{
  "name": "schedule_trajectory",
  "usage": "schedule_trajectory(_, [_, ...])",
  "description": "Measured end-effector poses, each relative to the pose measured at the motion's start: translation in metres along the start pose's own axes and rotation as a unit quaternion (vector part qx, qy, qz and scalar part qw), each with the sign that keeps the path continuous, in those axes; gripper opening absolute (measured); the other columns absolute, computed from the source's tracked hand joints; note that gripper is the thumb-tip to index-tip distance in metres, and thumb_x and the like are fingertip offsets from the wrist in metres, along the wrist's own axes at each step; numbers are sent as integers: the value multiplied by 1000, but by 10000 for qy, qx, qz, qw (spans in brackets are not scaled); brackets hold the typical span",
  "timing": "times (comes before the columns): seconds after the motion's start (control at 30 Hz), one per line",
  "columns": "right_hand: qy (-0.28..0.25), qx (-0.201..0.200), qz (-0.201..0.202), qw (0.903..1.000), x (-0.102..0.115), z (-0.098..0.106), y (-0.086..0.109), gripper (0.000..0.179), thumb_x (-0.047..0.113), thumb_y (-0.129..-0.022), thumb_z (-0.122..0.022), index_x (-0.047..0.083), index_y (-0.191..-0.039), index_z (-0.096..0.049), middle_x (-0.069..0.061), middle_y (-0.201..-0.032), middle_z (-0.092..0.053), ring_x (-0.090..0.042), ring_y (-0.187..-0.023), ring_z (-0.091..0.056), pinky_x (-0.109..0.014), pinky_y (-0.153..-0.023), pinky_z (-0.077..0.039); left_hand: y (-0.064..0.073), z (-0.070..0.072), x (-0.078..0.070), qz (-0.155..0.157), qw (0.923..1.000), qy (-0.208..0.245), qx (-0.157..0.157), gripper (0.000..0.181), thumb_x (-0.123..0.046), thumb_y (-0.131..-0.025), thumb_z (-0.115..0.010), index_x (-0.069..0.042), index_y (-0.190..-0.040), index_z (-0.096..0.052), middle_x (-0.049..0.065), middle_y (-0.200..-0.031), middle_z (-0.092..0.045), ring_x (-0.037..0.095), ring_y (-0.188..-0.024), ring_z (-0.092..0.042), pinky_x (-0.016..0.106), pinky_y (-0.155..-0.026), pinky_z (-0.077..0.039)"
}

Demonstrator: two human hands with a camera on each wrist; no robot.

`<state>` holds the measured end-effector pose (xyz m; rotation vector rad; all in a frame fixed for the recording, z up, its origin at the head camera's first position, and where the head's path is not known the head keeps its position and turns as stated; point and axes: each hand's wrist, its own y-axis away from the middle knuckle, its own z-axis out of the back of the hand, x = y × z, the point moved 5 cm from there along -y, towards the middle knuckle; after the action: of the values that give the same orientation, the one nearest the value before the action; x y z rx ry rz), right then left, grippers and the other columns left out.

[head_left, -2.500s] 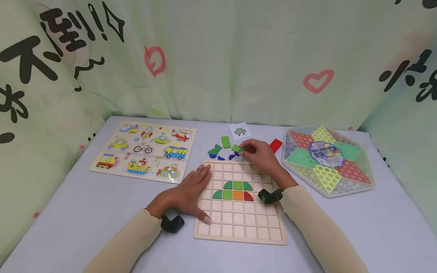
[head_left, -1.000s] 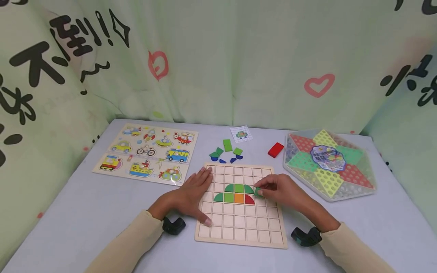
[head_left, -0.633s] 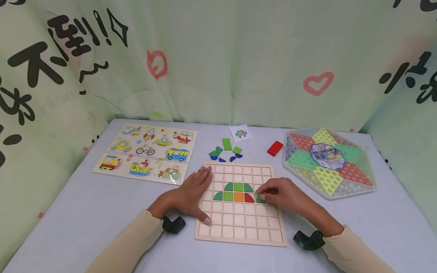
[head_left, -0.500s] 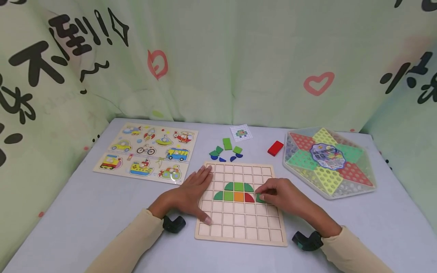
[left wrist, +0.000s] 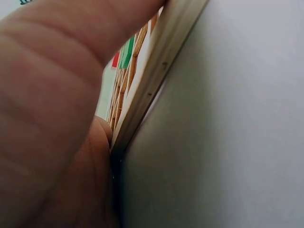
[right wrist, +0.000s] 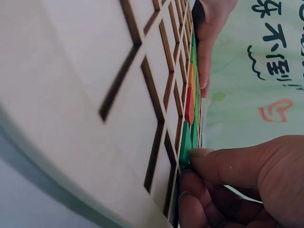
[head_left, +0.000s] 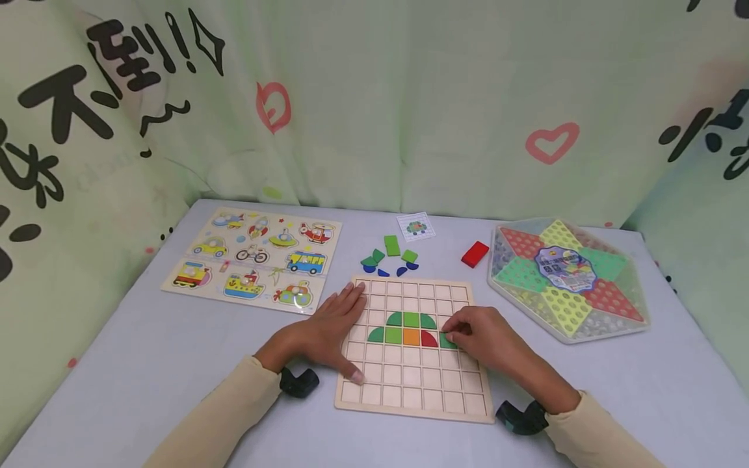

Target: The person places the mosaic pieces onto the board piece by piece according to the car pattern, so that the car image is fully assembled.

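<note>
A wooden grid board (head_left: 411, 396) lies on the table, with green, orange and red tiles in its middle cells. My left hand (head_left: 318, 331) rests on its left edge, fingers straight and thumb spread. In the left wrist view the thumb (left wrist: 52, 71) crosses the board's rim. My right hand (head_left: 488, 338) pinches a dark green tile (head_left: 448, 341) between thumb and forefinger. This tile sits at the cell right of the red quarter-round tile (head_left: 429, 338). The right wrist view shows the thumb against the green tile (right wrist: 185, 142); its far corner is hidden by the fingers.
Behind the board lie loose green tiles (head_left: 391, 246), several blue half-round pieces (head_left: 383, 273), a pattern card (head_left: 416, 226) and a red block (head_left: 475, 254). A vehicle puzzle board (head_left: 251, 257) lies at left, a hexagonal Chinese checkers box (head_left: 567, 279) at right.
My right hand has come from the loose pieces down to the board with the green tile, which now lies flatter at its cell. My left hand stays on the board's edge.
</note>
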<state>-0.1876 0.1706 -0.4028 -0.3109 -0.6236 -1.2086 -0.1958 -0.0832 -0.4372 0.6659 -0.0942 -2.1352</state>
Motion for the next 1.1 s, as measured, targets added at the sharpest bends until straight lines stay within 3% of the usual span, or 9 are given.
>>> schedule_trajectory(0.27, [81,-25,-76,9999,5,3,-2,14,0,-87,-71,7,-98,-75,0,-89,-67,-14,-75,-56,-27,-67,-51,0,1,0,5,10000,-41,3,133,-68,-63,-77,-8,-157,-3,3,-162,12,19,-145,19,39,-116,6])
schedule_trajectory(0.53, [268,-408,-142,9987,6,15,-7,16,7,-93,-65,4,-107,-73,-3,-94,-67,-18,-77,-54,-30,-66,-48,0,1,-1,-37,10000,-13,-19,133,-68,-63,-77,-8,-157,-4,4,-162,11,20,-145,18,40,-116,4])
schedule_trajectory(1.1, [-27,-653,-117,9978,4,13,-38,22,12,-97,-60,2,-112,-72,-11,-104,-69,-22,-84,-58,-34,-73,-52,1,0,-1,-123,9999,24,-71,132,-66,-63,-78,-6,-156,-7,7,-163,8,23,-146,16,44,-116,3])
